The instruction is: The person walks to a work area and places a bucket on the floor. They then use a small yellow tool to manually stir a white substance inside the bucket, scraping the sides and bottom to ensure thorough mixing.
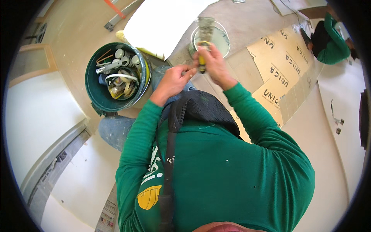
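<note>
My right hand [215,65] grips the yellow-and-black handle of a putty knife [205,27], whose wide, smeared blade is blurred over a white bucket [225,46] of pale paste. Just left of it, my left hand [174,81] has its fingers curled together near the right wrist and thumb; whatever they may hold is too small to make out. At my left knee stands a dark green bucket [94,88] full of tools, small white containers and a smaller pail with a white handle.
A white sheet [162,21] lies ahead beside a pale roll. Printed tan cardboard [278,73] covers floor on the right. Another person [330,46] in green crouches at the upper right. A metal bar [115,19] lies upper left; a framed white panel [46,104] is at left.
</note>
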Demonstrator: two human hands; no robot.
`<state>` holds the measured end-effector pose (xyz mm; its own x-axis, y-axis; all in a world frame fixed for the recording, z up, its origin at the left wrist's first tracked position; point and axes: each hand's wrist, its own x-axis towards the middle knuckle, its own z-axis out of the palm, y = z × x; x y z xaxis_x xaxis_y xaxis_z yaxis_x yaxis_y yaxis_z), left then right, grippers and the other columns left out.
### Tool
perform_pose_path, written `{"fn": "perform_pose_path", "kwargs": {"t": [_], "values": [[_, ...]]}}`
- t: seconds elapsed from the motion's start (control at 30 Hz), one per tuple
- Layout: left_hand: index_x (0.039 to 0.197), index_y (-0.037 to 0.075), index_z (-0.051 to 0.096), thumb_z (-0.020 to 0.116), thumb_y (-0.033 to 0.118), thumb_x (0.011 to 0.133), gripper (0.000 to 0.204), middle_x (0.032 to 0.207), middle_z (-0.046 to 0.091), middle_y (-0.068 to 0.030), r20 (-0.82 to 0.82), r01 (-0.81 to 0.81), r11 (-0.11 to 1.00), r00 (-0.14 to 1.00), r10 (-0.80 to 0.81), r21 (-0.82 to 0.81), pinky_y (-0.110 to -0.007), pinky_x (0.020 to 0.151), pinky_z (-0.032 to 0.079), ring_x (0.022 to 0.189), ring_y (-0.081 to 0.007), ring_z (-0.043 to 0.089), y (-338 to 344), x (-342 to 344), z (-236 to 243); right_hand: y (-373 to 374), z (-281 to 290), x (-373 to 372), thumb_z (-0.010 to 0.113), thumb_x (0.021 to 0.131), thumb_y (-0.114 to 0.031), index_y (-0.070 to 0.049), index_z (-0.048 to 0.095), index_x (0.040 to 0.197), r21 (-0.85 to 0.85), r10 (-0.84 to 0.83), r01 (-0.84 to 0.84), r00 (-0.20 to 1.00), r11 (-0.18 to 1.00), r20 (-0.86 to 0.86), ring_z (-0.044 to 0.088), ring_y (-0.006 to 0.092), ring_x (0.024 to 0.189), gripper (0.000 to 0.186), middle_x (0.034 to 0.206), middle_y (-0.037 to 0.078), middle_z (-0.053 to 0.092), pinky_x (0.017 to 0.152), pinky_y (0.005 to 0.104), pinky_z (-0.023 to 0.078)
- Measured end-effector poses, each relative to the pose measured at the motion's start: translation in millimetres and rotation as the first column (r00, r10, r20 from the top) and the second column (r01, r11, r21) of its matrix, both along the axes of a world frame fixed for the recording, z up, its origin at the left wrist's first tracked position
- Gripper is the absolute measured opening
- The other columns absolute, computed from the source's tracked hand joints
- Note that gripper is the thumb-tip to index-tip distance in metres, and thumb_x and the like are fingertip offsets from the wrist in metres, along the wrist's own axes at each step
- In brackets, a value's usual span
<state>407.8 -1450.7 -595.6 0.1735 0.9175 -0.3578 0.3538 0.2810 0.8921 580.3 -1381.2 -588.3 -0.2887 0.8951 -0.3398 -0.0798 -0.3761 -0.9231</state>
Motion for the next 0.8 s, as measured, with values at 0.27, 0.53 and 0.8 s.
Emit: {"fn": "perform_pose_path", "kwargs": {"t": [0.27,0.53,0.8], "values": [[0.114,-0.012,0.057,0.072,0.047,0.081,0.069,0.098,0.068,-0.0304,-0.123,-0.387,0.910,0.920,0.372,-0.147,-0.049,0.082,0.054,0.086,-0.0411,0.069,104,63,-90,-8,11,143,0.055,0.102,-0.027,-0.008,0.048,0.138,0.183,-0.128,-0.017,0.653,0.983,0.747,0.053,0.0082,0.056,0.042,0.072,0.001,0.057,0.047,0.0258,0.043],[0.113,0.002,0.062,0.058,0.029,0.091,0.035,0.096,0.068,-0.0253,-0.379,-0.160,0.930,0.880,0.286,0.332,-0.052,0.080,0.053,0.090,-0.0443,0.066,80,0,-66,0,23,136,0.059,0.098,-0.026,-0.009,0.052,0.138,0.184,0.067,-0.348,0.600,0.919,0.797,0.063,0.0313,0.072,0.044,0.080,0.016,0.064,0.068,0.0402,0.049],[0.129,0.005,0.053,0.051,0.033,0.100,0.040,0.102,0.063,-0.0235,-0.607,0.085,0.961,0.789,0.096,0.262,-0.050,0.071,0.056,0.084,-0.0413,0.069,71,24,-59,9,22,108,0.053,0.100,-0.027,-0.017,0.052,0.142,-0.051,0.330,-0.607,0.357,0.793,0.874,0.063,0.0397,0.073,0.043,0.079,0.022,0.063,0.072,0.0477,0.051]]}}
